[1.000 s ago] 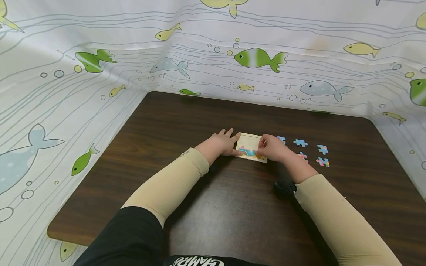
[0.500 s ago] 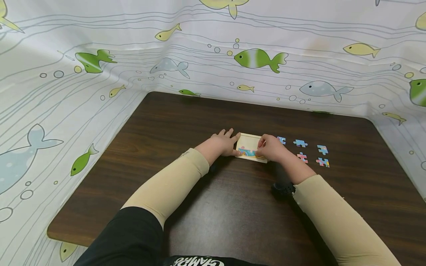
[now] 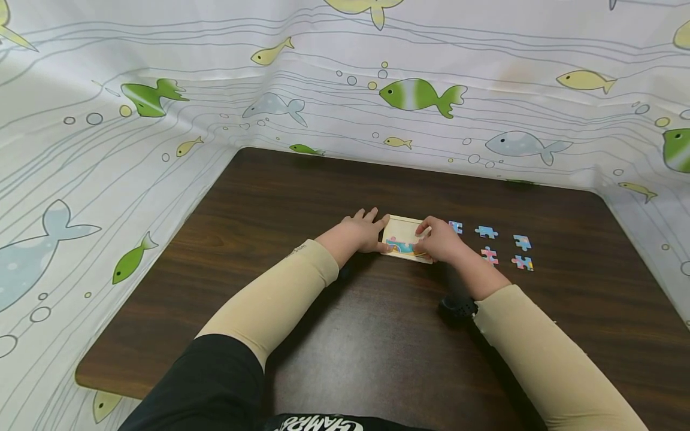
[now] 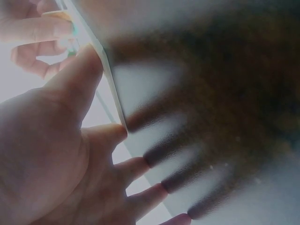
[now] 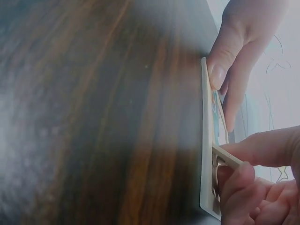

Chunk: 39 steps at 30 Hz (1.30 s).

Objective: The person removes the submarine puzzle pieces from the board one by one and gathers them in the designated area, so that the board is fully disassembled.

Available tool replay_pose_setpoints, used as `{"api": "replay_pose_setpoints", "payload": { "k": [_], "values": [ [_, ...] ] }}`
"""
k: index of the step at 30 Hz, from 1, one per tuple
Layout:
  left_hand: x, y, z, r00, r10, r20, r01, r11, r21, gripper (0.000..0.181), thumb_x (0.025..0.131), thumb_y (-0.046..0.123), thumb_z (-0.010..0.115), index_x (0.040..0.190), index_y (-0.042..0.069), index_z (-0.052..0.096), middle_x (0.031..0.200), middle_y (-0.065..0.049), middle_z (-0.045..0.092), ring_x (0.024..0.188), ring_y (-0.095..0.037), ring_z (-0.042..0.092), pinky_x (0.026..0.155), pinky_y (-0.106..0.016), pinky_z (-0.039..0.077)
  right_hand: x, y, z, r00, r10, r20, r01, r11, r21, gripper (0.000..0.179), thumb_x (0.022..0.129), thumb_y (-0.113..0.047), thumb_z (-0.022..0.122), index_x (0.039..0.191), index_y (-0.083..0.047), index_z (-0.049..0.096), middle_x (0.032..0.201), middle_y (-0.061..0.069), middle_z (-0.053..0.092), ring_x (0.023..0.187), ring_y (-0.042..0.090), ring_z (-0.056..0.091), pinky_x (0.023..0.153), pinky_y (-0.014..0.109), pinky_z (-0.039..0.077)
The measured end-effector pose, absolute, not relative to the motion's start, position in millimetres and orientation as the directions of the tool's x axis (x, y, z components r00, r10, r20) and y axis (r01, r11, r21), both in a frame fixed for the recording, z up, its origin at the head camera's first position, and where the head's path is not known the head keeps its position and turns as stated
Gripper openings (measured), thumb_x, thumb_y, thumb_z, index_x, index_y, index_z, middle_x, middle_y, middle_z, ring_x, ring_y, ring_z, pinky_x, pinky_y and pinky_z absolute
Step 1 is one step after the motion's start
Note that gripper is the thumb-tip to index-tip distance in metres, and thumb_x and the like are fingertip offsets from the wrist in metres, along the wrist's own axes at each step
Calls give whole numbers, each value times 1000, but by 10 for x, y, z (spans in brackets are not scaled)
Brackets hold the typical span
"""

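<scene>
A small wooden puzzle tray [image 3: 403, 226] lies on the table, its lower edge lined with joined blue jigsaw pieces [image 3: 399, 246]. My left hand [image 3: 362, 233] spreads over the tray's left side, fingers apart and reaching onto the table. Its thumb [image 5: 217, 77] presses at the lower left corner, over the blue pieces. At the lower right corner, my right hand [image 3: 441, 240] pinches a jigsaw piece [image 5: 229, 158] between thumb and fingers. That piece stands tilted, one edge down at the tray and the other raised. From the head view the right hand mostly hides it.
Several loose jigsaw pieces lie right of the tray, among them a blue one [image 3: 487, 231], a pink one [image 3: 489, 255] and a multicoloured one [image 3: 522, 263]. A black device [image 3: 458, 305] sits under the right wrist. A fish-print curtain [image 3: 334, 120] rises behind the dark wooden table [image 3: 302, 185].
The right hand's fingers have shifted slightly at the tray's lower right corner, and its index finger has spread from the thumb. The left hand and tray keep their place.
</scene>
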<state>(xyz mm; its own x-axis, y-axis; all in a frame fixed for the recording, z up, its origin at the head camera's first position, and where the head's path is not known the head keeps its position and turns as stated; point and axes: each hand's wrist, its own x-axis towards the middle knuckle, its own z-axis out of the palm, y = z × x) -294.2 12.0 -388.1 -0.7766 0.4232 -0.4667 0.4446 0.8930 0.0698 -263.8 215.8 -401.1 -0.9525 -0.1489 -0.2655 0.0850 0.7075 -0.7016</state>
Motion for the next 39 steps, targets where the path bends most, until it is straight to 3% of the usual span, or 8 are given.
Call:
{"api": "replay_pose_setpoints", "payload": {
  "k": [14, 22, 30, 35, 39],
  "values": [
    [-2930, 105, -3859, -773, 430, -466, 445, 892, 84, 88, 95, 66, 44, 160, 28, -3, 165, -7, -5, 150, -34, 0, 117, -53, 15, -2634, 2163, -3954, -954, -108, -281, 134, 682, -719, 32, 90, -4, 68, 116, 9, 54, 62, 11, 59, 49, 15, 56, 51, 28, 53],
    [-2920, 104, -3857, -773, 433, -463, 442, 892, 96, 88, 95, 66, 44, 160, 28, -3, 165, -6, -6, 150, -34, 0, 117, -53, 14, -2613, 2243, -3909, -949, -119, -292, 158, 622, -767, 30, 92, -5, 68, 115, 10, 56, 66, 11, 63, 51, 16, 59, 52, 29, 54],
    [-2920, 109, -3876, -778, 433, -456, 445, 891, 86, 89, 95, 67, 44, 160, 29, -3, 165, -6, -6, 150, -33, 0, 117, -53, 15, -2519, 2470, -3779, -935, -156, -319, 180, 565, -805, 25, 95, -9, 68, 106, 10, 57, 84, 17, 67, 61, 21, 66, 61, 35, 59],
    [-2919, 101, -3872, -778, 431, -457, 445, 892, 83, 89, 95, 67, 44, 160, 30, -3, 165, -6, -6, 150, -33, 0, 117, -53, 15, -2416, 2681, -3671, -913, -215, -348, 141, 634, -760, 20, 100, -11, 60, 106, 9, 58, 93, 18, 65, 75, 27, 69, 65, 39, 60],
    [-2933, 95, -3891, -775, 433, -459, 448, 890, 83, 88, 95, 66, 44, 160, 29, -3, 165, -6, -6, 150, -33, 0, 117, -53, 14, -2350, 2837, -3640, -888, -277, -367, 50, 735, -676, 17, 99, -10, 61, 101, 6, 64, 88, 9, 61, 78, 24, 59, 65, 36, 57]
  ]
}}
